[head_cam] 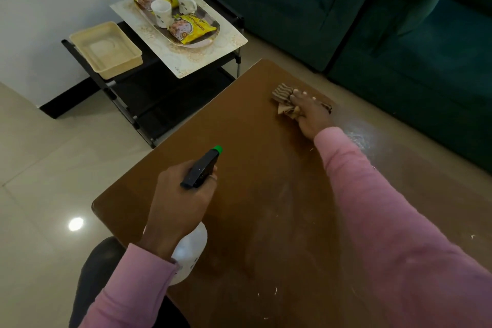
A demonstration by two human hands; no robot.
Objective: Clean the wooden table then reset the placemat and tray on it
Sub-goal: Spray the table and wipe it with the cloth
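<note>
Crumbs [275, 291] and pale smears by the table's [253, 136] near edge suggest the cleaning is unfinished. At the near left edge the left hand [183, 194] grips a spray bottle [191, 247], its nozzle aimed over the wood, likely ready for more. Toward the far corner the right hand [310, 113] presses a cloth [282, 93] with fingers laid flat, wiping. Beyond, the placemat [213, 56] and tray [213, 30] wait on a rack [125, 104], probably parked clear of the spray.

Presses striped cloth [283, 92] onto wooden table [253, 128], far side, with right hand [308, 114]. Grips spray bottle [202, 170] near left in left hand [175, 200].
</note>
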